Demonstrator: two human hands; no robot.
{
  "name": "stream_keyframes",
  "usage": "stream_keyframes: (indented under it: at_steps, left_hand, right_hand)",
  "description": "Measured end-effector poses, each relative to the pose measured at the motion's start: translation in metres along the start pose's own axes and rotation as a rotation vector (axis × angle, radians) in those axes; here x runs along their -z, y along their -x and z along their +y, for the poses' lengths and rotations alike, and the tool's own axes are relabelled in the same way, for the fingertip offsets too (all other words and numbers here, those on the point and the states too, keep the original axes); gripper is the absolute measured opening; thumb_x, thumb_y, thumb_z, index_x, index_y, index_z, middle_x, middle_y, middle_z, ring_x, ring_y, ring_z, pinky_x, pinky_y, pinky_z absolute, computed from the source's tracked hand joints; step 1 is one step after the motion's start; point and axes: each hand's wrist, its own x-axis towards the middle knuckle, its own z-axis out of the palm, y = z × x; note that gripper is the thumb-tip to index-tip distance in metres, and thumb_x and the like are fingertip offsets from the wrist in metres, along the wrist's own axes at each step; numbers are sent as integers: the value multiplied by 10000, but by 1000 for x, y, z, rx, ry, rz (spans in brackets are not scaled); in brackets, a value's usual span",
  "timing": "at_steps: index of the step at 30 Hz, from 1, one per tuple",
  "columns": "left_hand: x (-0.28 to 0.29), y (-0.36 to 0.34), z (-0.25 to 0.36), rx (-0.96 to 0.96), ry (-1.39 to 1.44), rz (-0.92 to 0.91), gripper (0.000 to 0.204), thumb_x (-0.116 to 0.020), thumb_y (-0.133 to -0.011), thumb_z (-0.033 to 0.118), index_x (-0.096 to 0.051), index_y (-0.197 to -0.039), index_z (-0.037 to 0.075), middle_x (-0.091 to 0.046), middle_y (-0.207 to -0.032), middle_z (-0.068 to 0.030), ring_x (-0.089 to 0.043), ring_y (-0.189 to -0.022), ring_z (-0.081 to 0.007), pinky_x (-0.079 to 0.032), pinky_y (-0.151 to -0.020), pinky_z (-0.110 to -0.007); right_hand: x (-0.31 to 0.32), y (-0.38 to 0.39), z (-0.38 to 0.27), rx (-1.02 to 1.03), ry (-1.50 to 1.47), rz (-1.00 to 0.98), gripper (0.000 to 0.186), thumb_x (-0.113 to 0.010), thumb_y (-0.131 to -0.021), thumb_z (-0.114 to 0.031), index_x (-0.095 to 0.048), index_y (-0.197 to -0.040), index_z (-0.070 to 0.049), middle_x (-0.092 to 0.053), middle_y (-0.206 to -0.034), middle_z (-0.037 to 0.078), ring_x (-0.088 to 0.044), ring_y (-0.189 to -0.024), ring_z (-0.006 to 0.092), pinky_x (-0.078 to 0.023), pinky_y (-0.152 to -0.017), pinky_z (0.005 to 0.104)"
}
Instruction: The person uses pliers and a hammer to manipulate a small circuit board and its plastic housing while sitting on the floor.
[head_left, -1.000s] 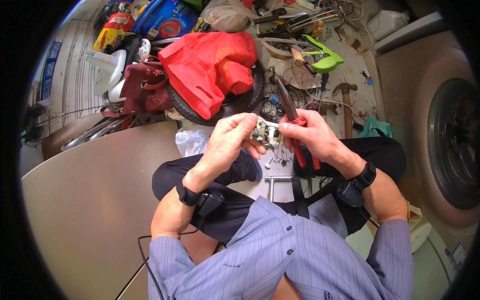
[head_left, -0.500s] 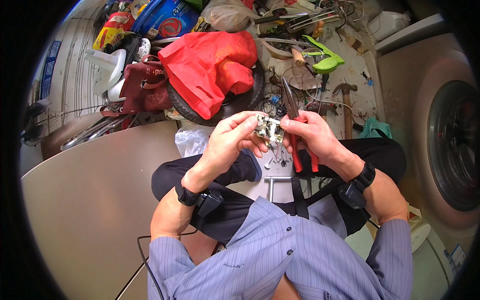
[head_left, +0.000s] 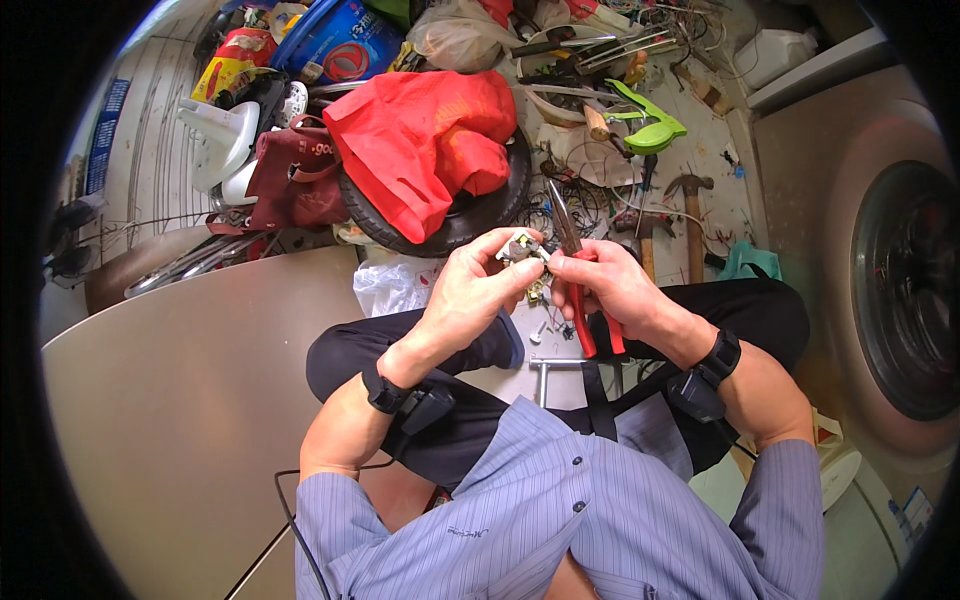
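Note:
Between the fingers of my left hand is a small white and dark mechanical assembly, gripped by thumb and fingertips. Its lower part is partly hidden by my thumb. My right hand is closed around red-handled long-nose pliers, whose dark jaws point up and away from me. The thumb and fingertips of that hand also reach the right side of the assembly. Below my hands, small screws and loose bits lie on the pale floor near a metal T-shaped bar.
Ahead lies a black tyre under a red bag. A hammer, a bright green tool and tangled wires lie ahead to the right. A round dark door is at the right; a clear plastic bag lies left of my hands.
The assembly has been turned in my fingers, and a different side of it shows. My left thumb has shifted across it. The pliers have moved slightly left with my right hand.

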Motion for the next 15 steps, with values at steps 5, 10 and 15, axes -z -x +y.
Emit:
stream_keyframes:
  at_steps: [5, 10, 15]
  left_hand:
    - [5, 1, 1, -2, 54, 78, 297, -706, -929, 157, -640, -1178, 11, -645, -853, 11, -535, -615, -52, -423, -559, -206]
    - [12, -6, -3, -111, 120, 121, 258, -671, -940, 120, -640, -1179, 27, -656, -904, 2, -596, -733, -65, -481, -606, -214]
    - [10, -5, -3, -229, 134, 89, 217, -595, -978, 81, -603, -1187, 22, -657, -1086, -57, -641, -909, -115, -600, -771, -293]
  right_hand:
    - [12, 0, -30, 240, 219, 30, 271, -674, -955, -180, -546, -1129, -17, -647, -856, 67, -619, -656, 135, -516, -604, 280]
    - [12, -5, -21, 262, -94, -67, 265, -597, -990, -170, -566, -1192, -2, -685, -895, 71, -672, -761, 154, -528, -648, 282]
    - [1, -6, -6, 202, 271, -41, 234, -527, -1043, -188, -573, -1169, 4, -673, -860, 53, -610, -688, 97, -478, -595, 262]
